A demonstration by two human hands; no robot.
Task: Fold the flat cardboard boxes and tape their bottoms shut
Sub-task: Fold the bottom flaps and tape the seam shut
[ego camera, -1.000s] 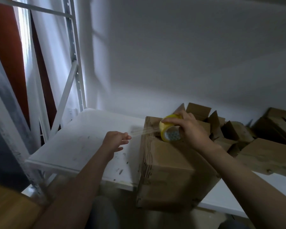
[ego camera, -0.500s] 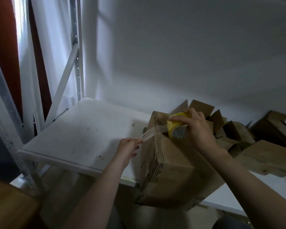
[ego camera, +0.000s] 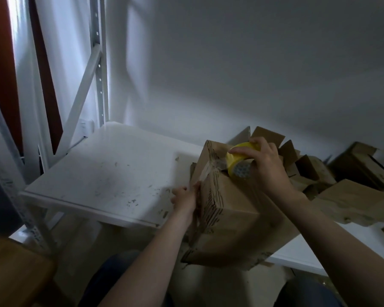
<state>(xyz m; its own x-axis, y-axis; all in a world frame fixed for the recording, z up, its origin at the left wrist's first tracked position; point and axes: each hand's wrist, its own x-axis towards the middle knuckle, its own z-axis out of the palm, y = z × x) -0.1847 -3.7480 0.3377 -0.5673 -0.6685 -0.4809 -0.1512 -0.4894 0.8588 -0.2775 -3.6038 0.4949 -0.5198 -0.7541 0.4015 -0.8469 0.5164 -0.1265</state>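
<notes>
The left hand (ego camera: pixel 186 199) presses the tape end onto the side of the one box (ego camera: pixel 233 209) at the shelf (ego camera: pixel 111 171) edge; the right hand (ego camera: pixel 266 167), its grip closed around the one yellow tape roll (ego camera: pixel 238 160), should pull flat along the seam; folded boxes behind are too jumbled to count

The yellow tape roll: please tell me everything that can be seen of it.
The yellow tape roll has a yellow rim and a pale, patterned core face turned toward the camera. It stands tilted on the top of the cardboard box, gripped from above by the right hand. A clear strip of tape runs from it over the box's left edge and down the side, where the left hand presses it.
</notes>
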